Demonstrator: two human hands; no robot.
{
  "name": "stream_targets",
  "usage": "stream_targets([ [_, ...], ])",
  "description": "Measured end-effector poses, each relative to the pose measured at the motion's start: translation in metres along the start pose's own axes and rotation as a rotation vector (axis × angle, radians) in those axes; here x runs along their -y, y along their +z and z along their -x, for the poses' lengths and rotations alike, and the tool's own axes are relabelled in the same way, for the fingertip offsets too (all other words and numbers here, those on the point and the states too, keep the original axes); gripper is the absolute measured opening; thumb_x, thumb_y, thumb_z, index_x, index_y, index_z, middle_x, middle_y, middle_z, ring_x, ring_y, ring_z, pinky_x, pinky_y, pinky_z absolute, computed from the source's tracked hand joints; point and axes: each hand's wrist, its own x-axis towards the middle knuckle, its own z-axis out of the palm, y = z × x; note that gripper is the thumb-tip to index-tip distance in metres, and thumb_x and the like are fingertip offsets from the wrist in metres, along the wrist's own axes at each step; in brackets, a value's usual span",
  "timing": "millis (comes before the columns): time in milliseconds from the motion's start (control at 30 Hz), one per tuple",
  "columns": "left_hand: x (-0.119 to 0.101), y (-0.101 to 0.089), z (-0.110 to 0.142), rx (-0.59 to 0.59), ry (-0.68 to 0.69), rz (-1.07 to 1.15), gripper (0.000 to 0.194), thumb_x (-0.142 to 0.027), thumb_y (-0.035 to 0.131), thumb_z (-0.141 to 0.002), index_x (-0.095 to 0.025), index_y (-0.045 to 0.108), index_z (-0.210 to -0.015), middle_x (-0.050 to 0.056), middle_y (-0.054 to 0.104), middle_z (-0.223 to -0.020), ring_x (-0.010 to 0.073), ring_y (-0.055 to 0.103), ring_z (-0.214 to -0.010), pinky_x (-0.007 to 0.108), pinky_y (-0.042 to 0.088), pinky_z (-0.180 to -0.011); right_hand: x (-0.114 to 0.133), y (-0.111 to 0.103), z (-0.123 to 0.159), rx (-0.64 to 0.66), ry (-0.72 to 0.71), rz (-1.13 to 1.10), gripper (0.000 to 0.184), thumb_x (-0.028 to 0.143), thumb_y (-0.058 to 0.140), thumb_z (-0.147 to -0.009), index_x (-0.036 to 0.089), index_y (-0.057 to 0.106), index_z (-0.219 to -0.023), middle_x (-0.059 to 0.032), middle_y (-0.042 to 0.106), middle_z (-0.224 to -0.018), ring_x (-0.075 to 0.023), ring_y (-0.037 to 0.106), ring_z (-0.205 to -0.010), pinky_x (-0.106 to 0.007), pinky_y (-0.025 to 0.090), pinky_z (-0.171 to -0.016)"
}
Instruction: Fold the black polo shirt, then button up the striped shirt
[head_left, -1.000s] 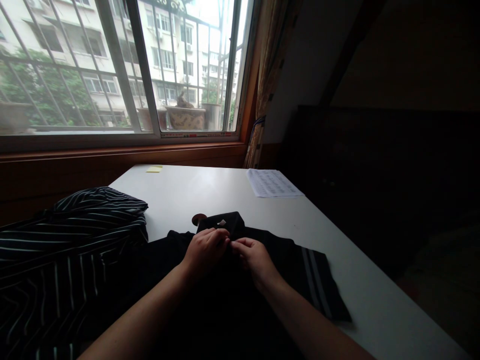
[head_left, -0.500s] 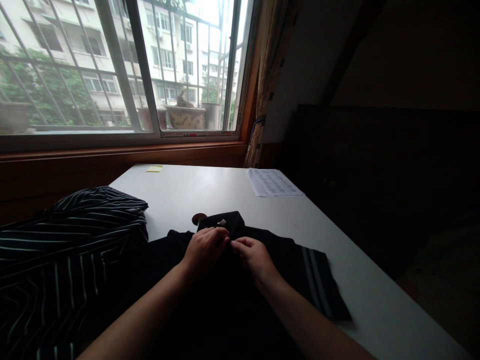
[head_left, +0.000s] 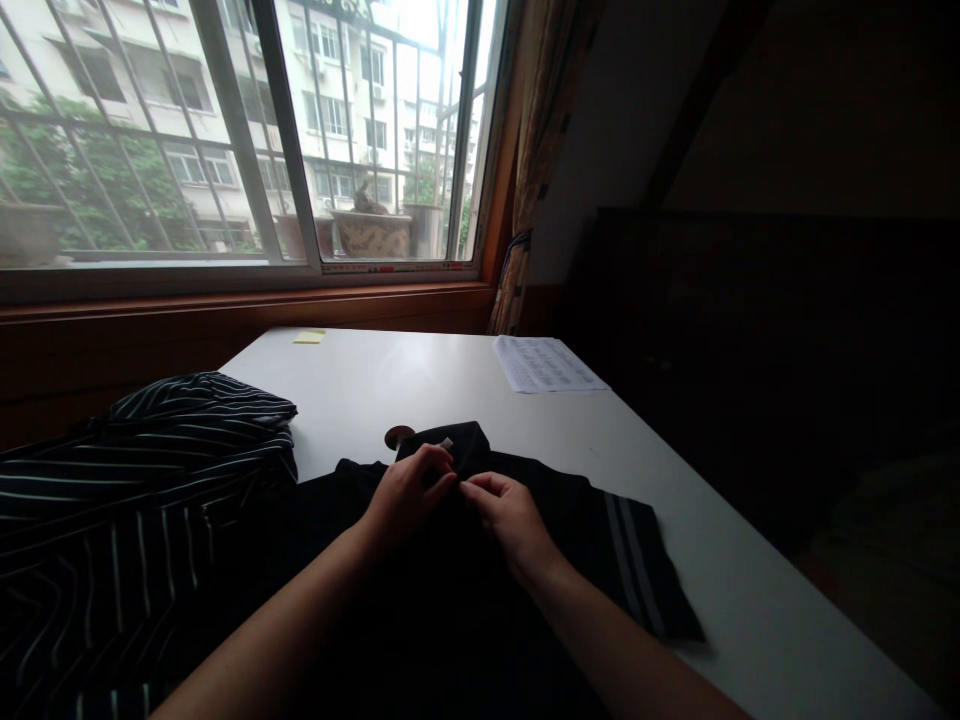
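A black garment [head_left: 600, 540] with two pale stripes on its right sleeve lies flat on the white table [head_left: 420, 380] in front of me. My left hand [head_left: 405, 498] and my right hand [head_left: 506, 517] meet just below its collar, fingers curled in a pinch on the dark fabric there. A small white label [head_left: 446, 443] shows inside the collar, just beyond my left fingertips. What exactly sits between my fingers is too dark to make out.
A black cloth with thin white stripes [head_left: 142, 480] is heaped at the table's left. A printed sheet [head_left: 546, 364] lies at the far right, a yellow sticky note [head_left: 308, 338] at the far edge. A small dark round spot [head_left: 398, 436] sits beside the collar. Barred window behind.
My left fingers have shifted slightly up toward the collar, with the thumb more spread. The right hand and the garment stay as they were.
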Motion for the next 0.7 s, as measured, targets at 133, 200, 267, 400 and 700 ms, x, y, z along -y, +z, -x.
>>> stream_targets([
  [133,0.005,0.001,0.000,-0.001,-0.042,0.069,0.019,-0.020,0.067,-0.087,-0.022,0.056,-0.102,0.000,0.071,-0.089,0.0167,0.071,-0.081,0.029,0.057,-0.073,0.000,-0.001,0.000,0.009,-0.033,0.048,0.029,0.041,0.075,-0.072,0.015,0.070,-0.083,0.0038,0.056,-0.059,-0.0066,0.040,-0.046,-0.022,0.026,-0.045],
  [200,0.005,0.000,0.000,-0.011,-0.061,0.082,0.020,-0.020,0.067,-0.086,-0.022,0.056,-0.102,-0.001,0.071,-0.087,0.0165,0.070,-0.080,0.030,0.057,-0.074,-0.001,-0.001,-0.001,0.010,-0.063,0.084,0.029,0.042,0.074,-0.073,0.015,0.071,-0.084,0.0031,0.057,-0.060,-0.0074,0.042,-0.047,-0.022,0.028,-0.046],
  [267,0.003,-0.002,-0.001,0.000,-0.064,0.099,0.020,-0.021,0.066,-0.087,-0.022,0.055,-0.104,0.000,0.072,-0.088,0.0171,0.071,-0.081,0.031,0.056,-0.075,-0.001,-0.002,-0.001,0.011,-0.095,0.123,0.028,0.042,0.073,-0.075,0.016,0.071,-0.084,0.0024,0.058,-0.061,-0.0084,0.044,-0.047,-0.023,0.031,-0.046],
  [400,-0.002,-0.007,-0.001,0.047,-0.031,0.115,0.022,-0.017,0.061,-0.089,-0.022,0.055,-0.110,0.004,0.072,-0.095,0.0193,0.070,-0.089,0.033,0.056,-0.080,0.000,-0.008,-0.004,-0.018,-0.170,0.227,0.026,0.042,0.070,-0.078,0.017,0.071,-0.085,0.0003,0.063,-0.066,-0.0117,0.051,-0.052,-0.024,0.037,-0.048],
  [700,0.014,-0.014,-0.002,0.099,0.087,-0.370,0.025,-0.006,0.063,-0.077,-0.022,0.062,-0.095,0.004,0.066,-0.094,0.0242,0.058,-0.092,0.038,0.052,-0.081,-0.003,-0.024,-0.015,-0.134,-0.397,0.462,0.016,0.034,0.062,-0.087,0.021,0.070,-0.088,-0.0040,0.070,-0.085,-0.0199,0.064,-0.077,-0.030,0.047,-0.067],
])
